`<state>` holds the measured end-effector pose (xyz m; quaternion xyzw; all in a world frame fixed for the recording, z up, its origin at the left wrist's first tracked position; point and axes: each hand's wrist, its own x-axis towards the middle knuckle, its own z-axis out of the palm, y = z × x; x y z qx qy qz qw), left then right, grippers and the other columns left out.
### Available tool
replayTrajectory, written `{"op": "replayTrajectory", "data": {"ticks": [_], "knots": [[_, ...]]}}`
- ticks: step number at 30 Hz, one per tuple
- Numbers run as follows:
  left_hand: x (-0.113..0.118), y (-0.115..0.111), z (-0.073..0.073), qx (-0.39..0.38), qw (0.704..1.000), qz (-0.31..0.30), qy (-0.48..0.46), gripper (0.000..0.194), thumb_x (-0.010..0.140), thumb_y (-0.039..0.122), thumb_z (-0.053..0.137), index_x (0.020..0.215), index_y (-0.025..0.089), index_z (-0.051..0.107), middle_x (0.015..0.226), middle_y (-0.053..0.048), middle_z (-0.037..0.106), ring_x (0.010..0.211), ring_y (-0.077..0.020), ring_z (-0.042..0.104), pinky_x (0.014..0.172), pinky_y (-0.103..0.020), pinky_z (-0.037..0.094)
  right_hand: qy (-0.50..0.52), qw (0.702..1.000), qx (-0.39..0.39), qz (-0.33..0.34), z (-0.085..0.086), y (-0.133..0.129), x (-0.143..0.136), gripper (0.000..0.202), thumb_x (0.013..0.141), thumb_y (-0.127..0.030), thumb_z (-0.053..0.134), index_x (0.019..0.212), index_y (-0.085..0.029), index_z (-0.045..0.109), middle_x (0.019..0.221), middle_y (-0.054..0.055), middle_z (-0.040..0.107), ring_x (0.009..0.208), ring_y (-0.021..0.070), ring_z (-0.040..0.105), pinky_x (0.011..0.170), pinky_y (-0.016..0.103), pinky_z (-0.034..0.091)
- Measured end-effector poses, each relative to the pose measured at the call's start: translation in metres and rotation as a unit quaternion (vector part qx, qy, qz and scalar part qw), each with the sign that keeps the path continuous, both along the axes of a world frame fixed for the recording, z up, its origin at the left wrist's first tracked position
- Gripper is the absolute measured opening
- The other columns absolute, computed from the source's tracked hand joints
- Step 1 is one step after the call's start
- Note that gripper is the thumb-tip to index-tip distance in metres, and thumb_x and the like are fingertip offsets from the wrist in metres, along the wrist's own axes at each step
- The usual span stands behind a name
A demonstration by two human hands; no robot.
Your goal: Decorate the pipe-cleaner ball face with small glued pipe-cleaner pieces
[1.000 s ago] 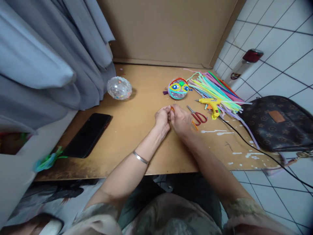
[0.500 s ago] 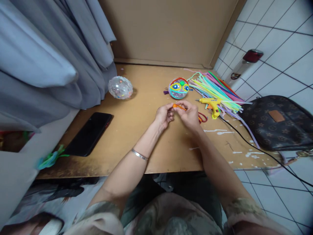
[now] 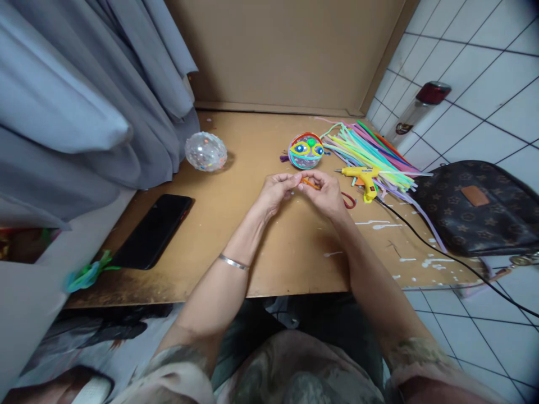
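- Centrally, the left hand (image 3: 275, 191) and the right hand (image 3: 326, 193) met at their fingertips, each closed on the orange pipe cleaner (image 3: 310, 183) above the wooden table (image 3: 202, 224).
- Just beyond them, to the far side, sat a clear ball with a face (image 3: 306, 151): yellow-rimmed blue eyes, green nose, red arc on top.
- Right of the hands lay red-handled scissors (image 3: 349, 200), partly hidden behind the right hand, then a yellow glue gun (image 3: 361, 175) against a multicoloured pipe-cleaner bundle (image 3: 374, 151).
- Farther right stood a brown patterned bag (image 3: 484, 207), the glue gun's black cord crossing in front of it.
- At far left rested a plain clear ball (image 3: 206, 151); nearer, a black smartphone (image 3: 154, 231).
- The orange pipe cleaner looked thin and fuzzy, a short stretch showing; fingers covered its left end, so its full shape could not be told.
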<state>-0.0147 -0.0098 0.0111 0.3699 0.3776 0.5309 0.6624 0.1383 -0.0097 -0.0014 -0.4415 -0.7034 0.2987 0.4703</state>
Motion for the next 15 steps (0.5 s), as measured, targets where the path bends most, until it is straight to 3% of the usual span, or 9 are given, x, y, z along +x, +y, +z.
{"op": "replayTrajectory", "data": {"ticks": [3, 8, 15], "knots": [[0.000, 0.003, 0.000, -0.022, 0.999, 0.029, -0.026, 0.038, 0.070, 0.018, 0.090, 0.051, 0.014, 0.058, 0.043, 0.006, 0.040, 0.042, -0.0020, 0.028, 0.044, -0.019, 0.017, -0.121, 0.990, 0.047, -0.056, 0.004, -0.005, 0.002, 0.027, 0.092, -0.033, 0.057, 0.106, -0.017, 0.073, 0.080, 0.002, 0.071, 0.069, 0.0152, 0.058, 0.064, 0.027, 0.041], [0.001, 0.003, 0.000, -0.042, 0.997, 0.053, -0.049, 0.035, 0.072, 0.018, 0.090, 0.055, 0.014, 0.061, 0.048, 0.005, 0.046, 0.043, -0.0012, 0.026, 0.042, -0.017, 0.016, -0.316, 0.925, 0.120, -0.172, 0.009, -0.016, -0.001, 0.030, 0.104, -0.032, 0.047, 0.093, -0.020, 0.072, 0.085, 0.008, 0.074, 0.077, 0.0206, 0.063, 0.069, 0.031, 0.037], [0.005, 0.001, 0.002, -0.032, 0.994, 0.088, -0.051, 0.038, 0.076, 0.018, 0.087, 0.052, 0.014, 0.057, 0.045, 0.007, 0.038, 0.042, -0.0015, 0.025, 0.043, -0.017, 0.017, -0.388, 0.892, 0.144, -0.183, 0.014, -0.025, -0.014, 0.038, 0.107, -0.035, 0.042, 0.093, -0.018, 0.072, 0.080, 0.010, 0.073, 0.074, 0.0209, 0.062, 0.067, 0.031, 0.035]]}}
